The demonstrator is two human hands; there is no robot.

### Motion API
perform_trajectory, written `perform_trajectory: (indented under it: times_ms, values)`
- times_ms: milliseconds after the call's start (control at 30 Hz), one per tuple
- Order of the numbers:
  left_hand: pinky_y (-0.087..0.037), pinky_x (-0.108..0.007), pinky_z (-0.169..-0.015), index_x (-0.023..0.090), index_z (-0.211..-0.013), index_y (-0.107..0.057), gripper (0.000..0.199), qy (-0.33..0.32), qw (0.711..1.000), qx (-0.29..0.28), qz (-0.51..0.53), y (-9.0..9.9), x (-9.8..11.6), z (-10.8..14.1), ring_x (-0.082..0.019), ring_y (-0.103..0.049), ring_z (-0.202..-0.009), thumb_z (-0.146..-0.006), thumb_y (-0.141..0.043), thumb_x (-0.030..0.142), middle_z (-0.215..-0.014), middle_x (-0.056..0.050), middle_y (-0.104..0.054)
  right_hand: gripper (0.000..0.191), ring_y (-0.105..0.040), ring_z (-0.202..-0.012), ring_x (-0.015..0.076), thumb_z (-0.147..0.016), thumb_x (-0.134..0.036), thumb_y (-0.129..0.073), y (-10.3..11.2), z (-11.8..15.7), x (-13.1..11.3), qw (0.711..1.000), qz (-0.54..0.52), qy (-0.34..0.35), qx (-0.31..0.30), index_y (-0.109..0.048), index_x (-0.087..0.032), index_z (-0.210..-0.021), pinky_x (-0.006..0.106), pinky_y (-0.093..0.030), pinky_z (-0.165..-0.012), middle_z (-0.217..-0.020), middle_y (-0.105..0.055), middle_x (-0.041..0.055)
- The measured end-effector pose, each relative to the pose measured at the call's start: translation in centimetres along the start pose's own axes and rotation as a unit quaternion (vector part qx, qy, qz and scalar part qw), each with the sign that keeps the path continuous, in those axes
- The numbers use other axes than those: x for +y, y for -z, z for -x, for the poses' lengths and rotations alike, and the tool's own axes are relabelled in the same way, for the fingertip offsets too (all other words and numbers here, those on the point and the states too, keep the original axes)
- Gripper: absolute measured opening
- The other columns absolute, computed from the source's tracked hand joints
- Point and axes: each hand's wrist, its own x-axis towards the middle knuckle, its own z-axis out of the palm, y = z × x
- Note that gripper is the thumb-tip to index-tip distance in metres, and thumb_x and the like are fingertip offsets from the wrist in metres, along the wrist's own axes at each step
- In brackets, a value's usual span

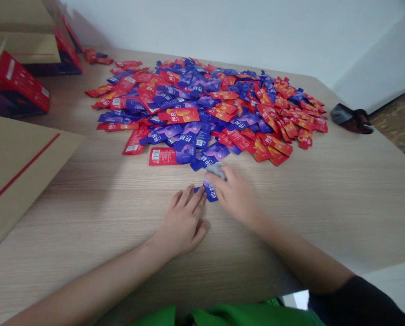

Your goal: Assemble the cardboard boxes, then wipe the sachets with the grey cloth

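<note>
A blue-purple sachet with white characters lies flat on the table in front of me. My left hand rests palm down, its outstretched fingertips on the sachet's left end. In my right hand is a crumpled grey cloth, pinched between the fingers and held at the sachet's upper part. Part of the sachet is hidden under the right fingers. Just beyond lie another purple sachet and a red sachet with a barcode, at the near edge of a large pile.
The pile of red and purple sachets spreads across the back of the table. Open cardboard boxes stand at the left, a box flap reaching over the tabletop. At the right edge lies a dark, shiny object.
</note>
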Motion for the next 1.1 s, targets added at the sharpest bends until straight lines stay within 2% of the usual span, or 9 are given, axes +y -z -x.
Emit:
perform_trajectory:
  times_ms: [100, 300, 367, 500, 600, 700, 900, 1000, 1100]
  values:
    - [-0.03, -0.056, -0.112, 0.007, -0.145, -0.043, 0.062, 0.001, 1.0, -0.001, 0.007, 0.1, -0.1, -0.1, -0.038, -0.03, -0.143, -0.09, -0.045, 0.036, -0.152, -0.016, -0.044, 0.039, -0.056, -0.092, 0.0258, -0.095, -0.02, -0.046, -1.2, 0.1, -0.8, 0.997, 0.041, 0.036, -0.057, -0.064, -0.032, -0.127, 0.039, -0.046, -0.077, -0.121, -0.059, 0.0102]
    - [-0.034, -0.057, -0.11, 0.01, -0.145, -0.044, 0.061, -0.008, 1.0, 0.0, 0.027, 0.4, -0.4, -0.2, -0.037, -0.034, -0.141, -0.089, -0.046, 0.037, -0.152, -0.014, -0.044, 0.041, -0.057, -0.103, 0.0272, -0.093, -0.017, -0.045, -0.1, 3.1, 6.6, 0.996, 0.038, -0.078, -0.005, -0.065, -0.025, -0.128, 0.042, -0.048, -0.086, -0.125, -0.055, 0.014]
    - [-0.034, -0.057, -0.11, 0.01, -0.145, -0.044, 0.062, -0.01, 1.0, 0.001, 0.029, 0.4, -0.4, -0.3, -0.037, -0.035, -0.141, -0.089, -0.046, 0.037, -0.153, -0.013, -0.043, 0.041, -0.058, -0.102, 0.0275, -0.091, -0.017, -0.045, 0.6, 3.3, 7.2, 0.994, 0.033, -0.099, 0.012, -0.067, -0.023, -0.126, 0.043, -0.049, -0.086, -0.122, -0.056, 0.0142]
    - [-0.033, -0.057, -0.111, 0.009, -0.145, -0.044, 0.063, -0.005, 1.0, -0.001, 0.022, 0.4, -0.2, -0.3, -0.038, -0.034, -0.141, -0.089, -0.048, 0.038, -0.152, -0.013, -0.044, 0.043, -0.056, -0.106, 0.0283, -0.093, -0.018, -0.044, 0.7, 2.2, 2.6, 0.997, -0.005, -0.044, 0.057, -0.064, -0.025, -0.131, 0.043, -0.047, -0.087, -0.123, -0.055, 0.0138]
    - [-0.032, -0.056, -0.112, 0.008, -0.14, -0.05, 0.06, 0.001, 1.0, -0.004, 0.016, 0.4, 0.0, -0.3, -0.038, -0.033, -0.142, -0.089, -0.048, 0.039, -0.147, -0.016, -0.05, 0.044, -0.054, -0.099, 0.0265, -0.094, -0.018, -0.044, -0.4, 1.6, -1.1, 0.999, 0.005, 0.052, -0.014, -0.061, -0.029, -0.134, 0.043, -0.045, -0.084, -0.123, -0.058, 0.0117]
    - [-0.033, -0.056, -0.111, 0.009, -0.142, -0.048, 0.061, -0.004, 1.0, -0.007, 0.019, 0.4, -0.2, -0.4, -0.038, -0.034, -0.142, -0.087, -0.049, 0.036, -0.15, -0.013, -0.047, 0.045, -0.052, -0.097, 0.0273, -0.093, -0.016, -0.045, -1.0, 2.2, 0.1, 0.997, 0.032, 0.049, -0.049, -0.062, -0.028, -0.133, 0.044, -0.044, -0.084, -0.125, -0.058, 0.0132]
    - [-0.033, -0.057, -0.111, 0.012, -0.144, -0.046, 0.062, -0.012, 0.999, -0.017, 0.027, 0.7, -0.5, -0.7, -0.038, -0.034, -0.142, -0.086, -0.049, 0.033, -0.155, -0.01, -0.041, 0.04, -0.053, -0.106, 0.0313, -0.092, -0.017, -0.046, 0.7, 3.9, 7.8, 0.993, 0.059, -0.098, 0.011, -0.068, -0.02, -0.125, 0.046, -0.045, -0.088, -0.12, -0.053, 0.0177]
    - [-0.033, -0.057, -0.112, 0.011, -0.143, -0.047, 0.061, -0.013, 1.0, -0.02, 0.019, 0.7, -0.4, -0.8, -0.038, -0.033, -0.143, -0.085, -0.048, 0.032, -0.154, -0.011, -0.041, 0.04, -0.052, -0.109, 0.0311, -0.093, -0.018, -0.046, 0.9, 3.7, 5.6, 0.995, 0.035, -0.079, 0.046, -0.067, -0.021, -0.126, 0.046, -0.045, -0.091, -0.124, -0.052, 0.017]
    - [-0.033, -0.058, -0.112, 0.01, -0.142, -0.049, 0.061, -0.013, 1.0, -0.014, 0.01, 0.5, -0.2, -0.8, -0.039, -0.032, -0.143, -0.085, -0.049, 0.032, -0.153, -0.012, -0.044, 0.042, -0.053, -0.099, 0.0276, -0.093, -0.016, -0.044, 0.1, 3.5, 1.4, 1.0, 0.004, 0.024, -0.006, -0.065, -0.025, -0.127, 0.042, -0.046, -0.084, -0.12, -0.057, 0.0138]
